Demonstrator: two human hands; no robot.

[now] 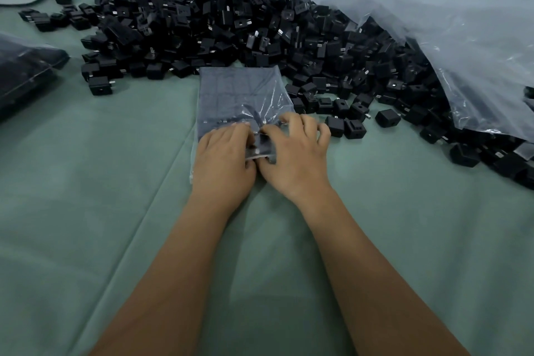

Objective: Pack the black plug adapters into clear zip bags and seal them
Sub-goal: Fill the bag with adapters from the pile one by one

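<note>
Both hands, the left hand (222, 157) and right hand (291, 150), pinch one clear bag (239, 95) with plugs (261, 144) inside. Beyond them lies a big plug pile (202, 23). No writing can be read.

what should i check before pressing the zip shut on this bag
1. Both hands on the clear zip bag: ok, left hand and right hand meet at its near end.
2. Adapter fully inside: cannot tell, the hands cover it.
3. Zip strip lined up: cannot tell, hidden.
4. Bag flat on the green cloth: ok.
5. Loose adapters off the bag: ok, beside it.
</note>
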